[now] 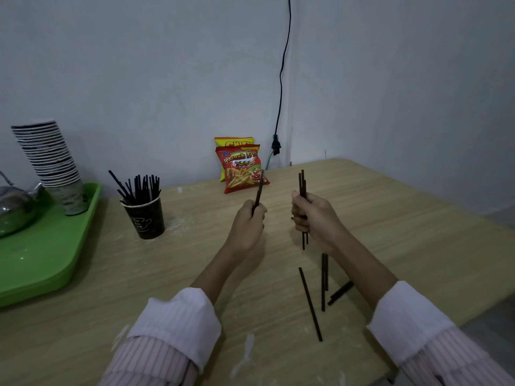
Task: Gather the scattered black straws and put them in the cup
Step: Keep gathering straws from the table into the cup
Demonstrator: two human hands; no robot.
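Observation:
A black paper cup (145, 218) stands on the wooden table left of centre, with several black straws (140, 186) upright in it. My left hand (248, 224) is closed around one black straw (260, 188) that sticks up and tilts right. My right hand (312, 215) grips a small bunch of black straws (302, 182) held upright above the table. Several loose black straws (310, 303) lie on the table below my right forearm; a pair (324, 280) lies nearly straight, another pair (340, 293) partly hidden by the arm.
A green tray (47, 263) at the left carries a tall stack of paper cups (50, 157) and a metal kettle (14, 207). Two snack bags (241, 168) lean against the back wall. A black cable and plug (276, 146) hang in the corner. The table's edge runs along the right.

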